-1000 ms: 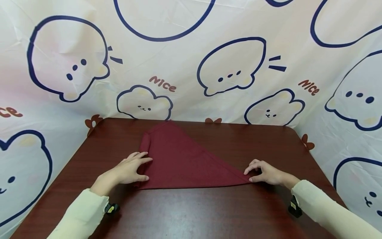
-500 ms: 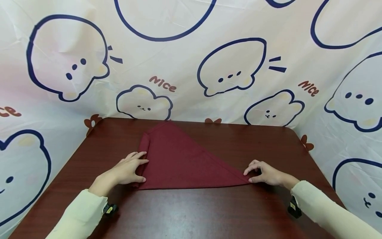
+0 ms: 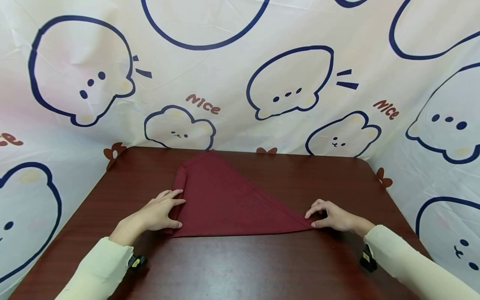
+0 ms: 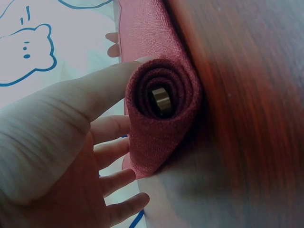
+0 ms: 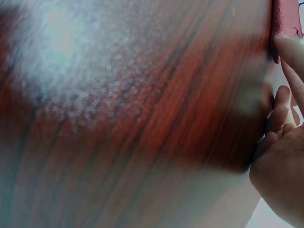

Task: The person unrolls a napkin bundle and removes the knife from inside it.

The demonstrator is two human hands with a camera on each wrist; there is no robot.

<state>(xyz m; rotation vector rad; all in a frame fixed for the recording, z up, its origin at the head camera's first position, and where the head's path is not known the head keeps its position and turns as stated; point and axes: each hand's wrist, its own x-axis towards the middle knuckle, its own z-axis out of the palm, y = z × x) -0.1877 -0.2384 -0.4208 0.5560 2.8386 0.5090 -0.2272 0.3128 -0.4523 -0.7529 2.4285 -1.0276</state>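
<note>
A dark red cloth (image 3: 228, 200) lies folded in a triangle shape on the table, its left edge wound into a roll (image 3: 180, 179). The roll's near end faces the left wrist view, showing spiral layers around a brass-coloured piece (image 4: 162, 99) in the core. My left hand (image 3: 159, 214) rests over the roll with its fingers spread; the thumb touches the roll near its near end. At the cloth's pointed right corner, my right hand (image 3: 335, 216) pinches the tip between thumb and finger, the other fingers bent. The right wrist view catches only a sliver of cloth (image 5: 287, 16).
The brown wood-grain table (image 3: 240, 266) reflects light at its near side. Printed fabric (image 3: 232, 83) with cartoon outlines hangs behind it and along both sides. A small dark device (image 3: 137, 262) sits at the left wrist, another (image 3: 368, 258) at the right.
My left hand has shifted slightly left along with the rolled edge. The right hand stays at the cloth's corner. The head view has moved a little.
</note>
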